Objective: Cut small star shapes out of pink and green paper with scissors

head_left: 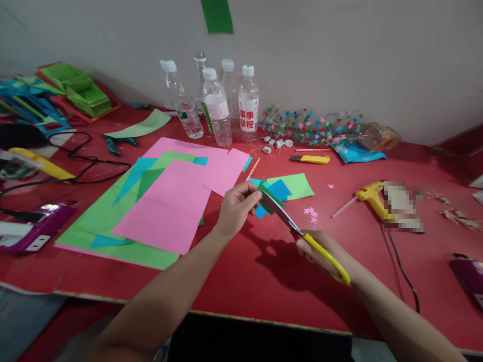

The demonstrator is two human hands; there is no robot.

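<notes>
My left hand (241, 203) pinches a small piece of dark green paper (272, 202) between thumb and fingers, just above the table. In my right hand (319, 249) is a pair of scissors (326, 256) with yellow handles. Their blades point up and left and reach the dark green paper. Beneath the paper lie blue paper scraps (279, 190) and a light green sheet (300, 185). A few pink paper stars (311, 213) rest just right of the blades.
Pink sheets (169, 206) and green ones lie stacked at left. Plastic bottles (218, 113) stand by the wall, beside a star-covered garland (309, 125). A yellow utility knife (310, 159) lies behind; a yellow glue gun (373, 198) with a cord is at right.
</notes>
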